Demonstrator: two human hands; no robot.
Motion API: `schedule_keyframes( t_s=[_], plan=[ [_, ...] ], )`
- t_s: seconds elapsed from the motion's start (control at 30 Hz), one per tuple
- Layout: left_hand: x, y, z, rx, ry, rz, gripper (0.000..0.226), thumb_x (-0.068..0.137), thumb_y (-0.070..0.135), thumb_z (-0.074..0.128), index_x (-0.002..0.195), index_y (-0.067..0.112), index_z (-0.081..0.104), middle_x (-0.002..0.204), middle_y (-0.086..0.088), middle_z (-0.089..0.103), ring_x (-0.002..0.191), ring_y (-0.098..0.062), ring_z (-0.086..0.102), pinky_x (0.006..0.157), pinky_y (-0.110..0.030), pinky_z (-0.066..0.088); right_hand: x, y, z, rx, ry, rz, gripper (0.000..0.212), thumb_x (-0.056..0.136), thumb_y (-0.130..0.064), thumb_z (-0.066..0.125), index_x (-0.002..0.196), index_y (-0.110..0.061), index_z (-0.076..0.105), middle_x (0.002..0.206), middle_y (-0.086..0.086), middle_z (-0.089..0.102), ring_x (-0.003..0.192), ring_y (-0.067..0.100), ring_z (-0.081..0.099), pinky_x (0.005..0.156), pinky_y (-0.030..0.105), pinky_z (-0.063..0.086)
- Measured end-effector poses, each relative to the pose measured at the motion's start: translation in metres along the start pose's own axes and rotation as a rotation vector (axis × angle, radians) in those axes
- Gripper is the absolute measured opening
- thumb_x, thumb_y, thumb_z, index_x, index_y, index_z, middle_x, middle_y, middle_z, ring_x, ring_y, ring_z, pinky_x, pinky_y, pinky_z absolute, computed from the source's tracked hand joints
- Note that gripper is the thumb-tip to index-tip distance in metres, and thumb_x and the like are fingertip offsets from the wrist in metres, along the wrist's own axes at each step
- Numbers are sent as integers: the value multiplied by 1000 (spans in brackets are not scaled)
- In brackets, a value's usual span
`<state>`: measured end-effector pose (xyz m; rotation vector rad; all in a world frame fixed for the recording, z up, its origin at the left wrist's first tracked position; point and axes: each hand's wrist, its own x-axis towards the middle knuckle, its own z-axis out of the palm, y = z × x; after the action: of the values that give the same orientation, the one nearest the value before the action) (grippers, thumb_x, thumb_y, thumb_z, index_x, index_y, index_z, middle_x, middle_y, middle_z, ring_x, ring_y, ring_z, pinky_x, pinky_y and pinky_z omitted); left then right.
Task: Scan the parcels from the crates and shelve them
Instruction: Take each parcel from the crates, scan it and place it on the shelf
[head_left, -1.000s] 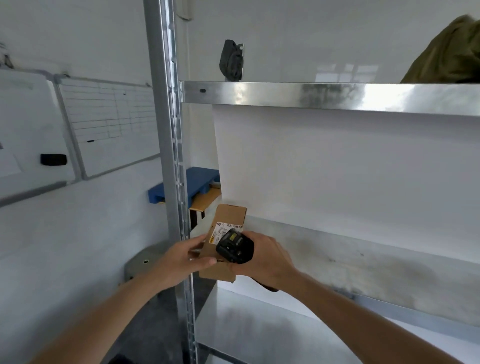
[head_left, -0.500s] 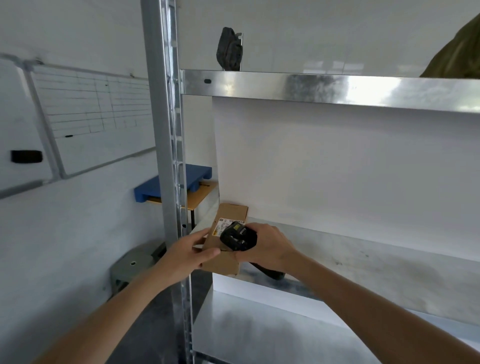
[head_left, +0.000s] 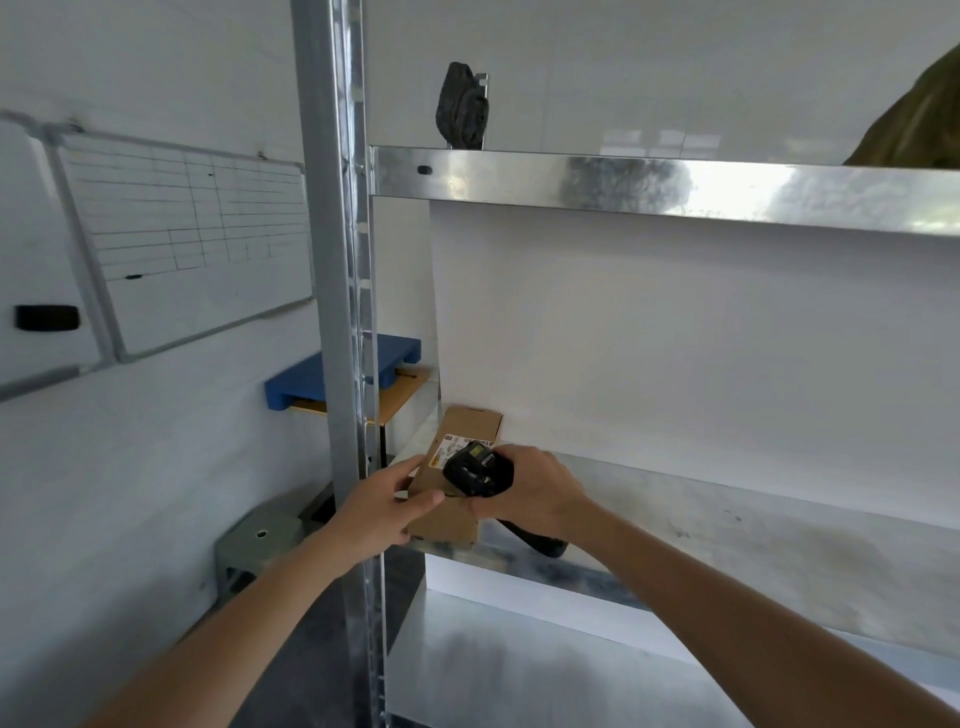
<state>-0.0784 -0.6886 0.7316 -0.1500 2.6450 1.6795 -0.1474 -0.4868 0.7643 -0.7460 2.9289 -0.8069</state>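
A small brown cardboard parcel (head_left: 457, 514) with a white and yellow label lies at the left end of the middle metal shelf (head_left: 727, 525). My left hand (head_left: 384, 506) holds its near left corner, thumb on top. My right hand (head_left: 530, 493) grips a black handheld scanner (head_left: 475, 467) over the parcel's label, with the scanner's handle sticking out below my palm.
A steel upright post (head_left: 337, 312) stands just left of the parcel. The upper shelf (head_left: 675, 189) carries a dark object (head_left: 462, 106) and an olive cloth (head_left: 919, 119). A lower shelf (head_left: 519, 670) lies beneath. A whiteboard (head_left: 192, 234) and a blue pallet (head_left: 311, 382) are to the left.
The parcel has moved forward and down onto the middle shelf's left end. Both hands went with it, still holding parcel and scanner.
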Motion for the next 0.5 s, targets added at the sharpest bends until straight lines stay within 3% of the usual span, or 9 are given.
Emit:
schedule_keyframes(
  t_s=[0.1, 0.2, 0.27, 0.4, 0.5],
  plan=[
    [0, -1, 2, 24, 22, -3, 59, 94, 29, 67, 144, 39, 38, 124, 10, 60, 127, -28, 56, 93, -45, 58, -3, -1, -1, 25, 2, 3, 58, 76, -51, 83, 126, -29, 64, 113, -6, 71, 97, 16, 61, 73, 26, 45],
    [-8, 0, 3, 35, 50, 10, 60, 96, 27, 66, 148, 34, 35, 116, 14, 60, 118, -20, 59, 82, -29, 58, -11, 0, -3, 17, 15, -14, 56, 74, -50, 84, 124, -32, 64, 112, -8, 71, 99, 15, 63, 77, 28, 49],
    [-19, 2, 1, 71, 60, 20, 63, 96, 29, 65, 150, 32, 34, 120, 14, 61, 115, -15, 60, 76, -20, 56, -18, 1, -5, 9, 22, -32, 53, 73, -49, 84, 120, -33, 64, 109, -9, 71, 96, 14, 62, 71, 25, 45],
    [-46, 8, -3, 156, 150, 69, 76, 92, 42, 68, 157, 31, 30, 142, 5, 56, 120, -13, 60, 80, -22, 55, -38, -2, -14, 2, 43, -102, 61, 69, -52, 84, 125, -36, 64, 111, -11, 71, 100, 14, 63, 76, 28, 49],
    [-77, 17, -3, 167, 230, 92, 74, 90, 44, 69, 154, 31, 34, 140, 6, 58, 117, -8, 62, 91, -31, 57, -56, -12, -22, 22, 41, -190, 79, 59, -66, 78, 131, -37, 60, 116, -11, 71, 105, 13, 64, 89, 30, 54]
  ],
)
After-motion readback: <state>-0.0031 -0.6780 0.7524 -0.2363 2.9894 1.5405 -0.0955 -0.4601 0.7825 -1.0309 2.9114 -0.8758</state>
